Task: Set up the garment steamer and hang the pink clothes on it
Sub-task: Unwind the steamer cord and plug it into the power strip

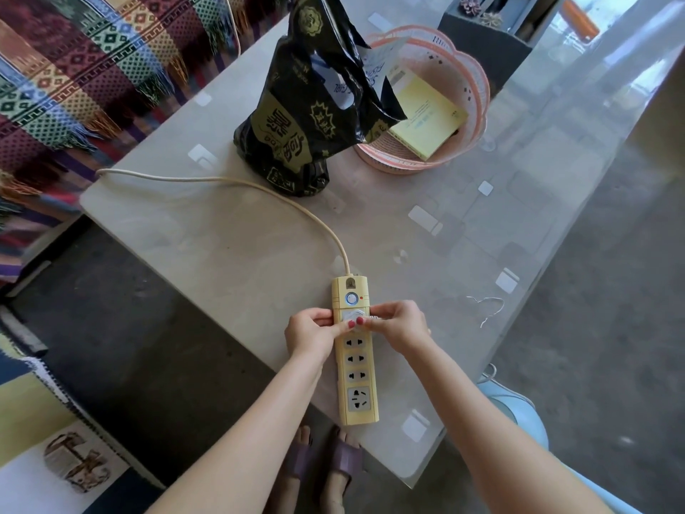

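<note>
A yellow power strip (358,369) lies along the near edge of the glass-topped table (230,246), and a red light shows near its button. A white plug (355,315) sits at its top socket. My left hand (313,332) pinches the strip's left side, with its thumb on the plug. From the right, my right hand (398,324) grips the plug. A pale blue rounded body (519,408), probably the steamer, shows below the table's right corner. No pink clothes are in view.
The strip's cream cable (222,181) runs across the table and off its left edge. A black printed plastic bag (307,116) and a pink basket (470,116) holding a yellow box stand farther back. A bent wire (489,309) lies to the right. A patterned blanket covers the left.
</note>
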